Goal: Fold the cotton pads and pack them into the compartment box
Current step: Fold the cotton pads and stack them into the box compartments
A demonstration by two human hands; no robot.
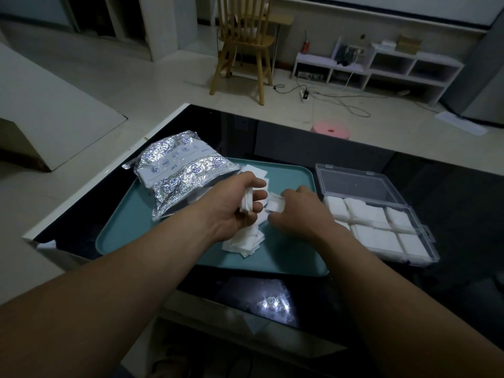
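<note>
On the left part of the tray (128, 236) lies the crinkled foil bag (180, 173), its open mouth turned toward the tray's middle so I can draw pads out without lifting it. Over the middle of the tray my left hand (234, 203) is curled round a small bundle of folded pads (246, 203). I hold them upright between thumb and fingers so the folds stay pressed and don't spring open. Beneath that hand, near the tray's front, a heap of loose pads (245, 245) waits flat, close enough to take one at a time. Just right of the bundle, my right hand (297, 211) pinches a single pad (274, 205) at its edge, fingers bent over it. I reckon I am in the middle of creasing it or passing it across to join the bundle. Off the tray's right side, on the dark desk (458, 208), sits the clear box (401, 256) with its lid (357, 184) thrown back away from me, so nothing blocks the way in. Every compartment I can see already looks white with pads, so little room seems left.
</note>
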